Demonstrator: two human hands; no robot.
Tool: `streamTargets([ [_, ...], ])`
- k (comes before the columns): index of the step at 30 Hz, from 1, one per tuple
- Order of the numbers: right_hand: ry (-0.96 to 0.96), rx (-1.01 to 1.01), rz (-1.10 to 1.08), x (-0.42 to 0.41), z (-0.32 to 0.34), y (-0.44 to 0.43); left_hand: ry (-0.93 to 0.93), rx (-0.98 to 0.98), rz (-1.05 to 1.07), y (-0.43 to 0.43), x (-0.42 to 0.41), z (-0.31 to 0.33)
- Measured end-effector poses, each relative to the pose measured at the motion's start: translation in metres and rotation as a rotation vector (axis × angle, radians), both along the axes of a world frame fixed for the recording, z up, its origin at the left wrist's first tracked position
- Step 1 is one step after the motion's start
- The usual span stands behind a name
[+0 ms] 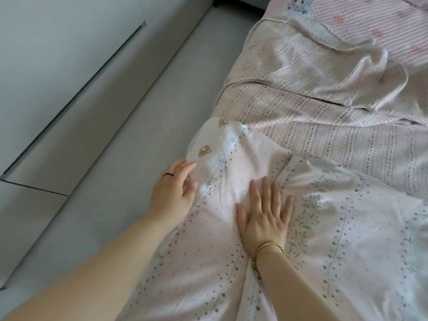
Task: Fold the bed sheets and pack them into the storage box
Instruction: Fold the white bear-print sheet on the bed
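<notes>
A pale pink bed sheet [222,262] with small grey dots and flower bands lies spread over the bed in the lower half of the head view. Its far corner, with two brown bear prints, is folded over near the bed's left edge. My right hand [264,214] lies flat on the sheet with straight, spread fingers and presses it down. My left hand [173,193], wearing a dark ring, touches the sheet's left edge just below the bear corner with relaxed, straight fingers. No storage box is in view.
A pink checked blanket [324,117] lies rumpled across the bed beyond the sheet, reaching the top right. Grey floor [120,144] runs along the bed's left side. White cabinet fronts [46,66] stand at the far left.
</notes>
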State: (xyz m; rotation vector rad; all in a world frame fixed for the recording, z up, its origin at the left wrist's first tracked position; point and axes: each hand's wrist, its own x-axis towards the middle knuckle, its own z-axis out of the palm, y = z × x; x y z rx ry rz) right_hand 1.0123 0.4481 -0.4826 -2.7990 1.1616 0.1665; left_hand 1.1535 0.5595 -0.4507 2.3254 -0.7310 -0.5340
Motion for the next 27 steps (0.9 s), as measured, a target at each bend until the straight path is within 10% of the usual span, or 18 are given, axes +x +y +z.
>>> streamTargets([
  [15,-0.071,-0.156,-0.057,0.011,-0.028,-0.006,-0.201,0.212,-0.635,-0.112,0.109,0.001],
  [27,-0.124,-0.152,-0.057,0.012,-0.028,-0.006,-0.217,0.884,-0.512,-0.002,0.189,-0.019],
])
